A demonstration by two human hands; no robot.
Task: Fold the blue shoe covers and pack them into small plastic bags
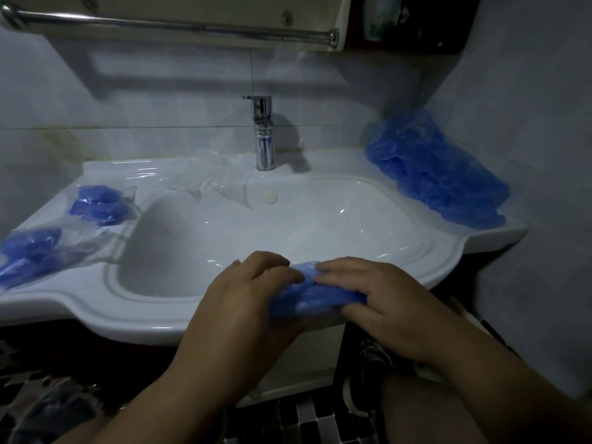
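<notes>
**Q:** Where is the work item, and how is it oriented?

**A:** One crumpled blue plastic shoe cover (315, 296) sits at the front rim of the white ceramic washbasin (144, 318), right of centre. Its long axis runs left to right along the rim. The left end lies slightly nearer the camera than the right end.

**Q:** What surrounds it?

**A:** A loose pile of blue shoe covers (439, 177) occupies the right rear corner of the basin top, against the tiled wall. Two clear plastic bags containing blue covers lie on the left ledge, the rear packed bag (99, 205) farther back and the front packed bag (28, 251) at the near edge. Empty clear plastic bags (208, 181) lie behind the bowl, just left of the chrome tap (264, 133). The open bowl separates the hands from these bags.

**Q:** What is the hand state?

**A:** The left hand (243, 302) grips the left end of the cover, fingers curled over its top. The right hand (384, 299) pinches the right end, with nearly straight fingers on top and the thumb at the near edge. The fingertips of both hands almost meet on top of the cover.
</notes>
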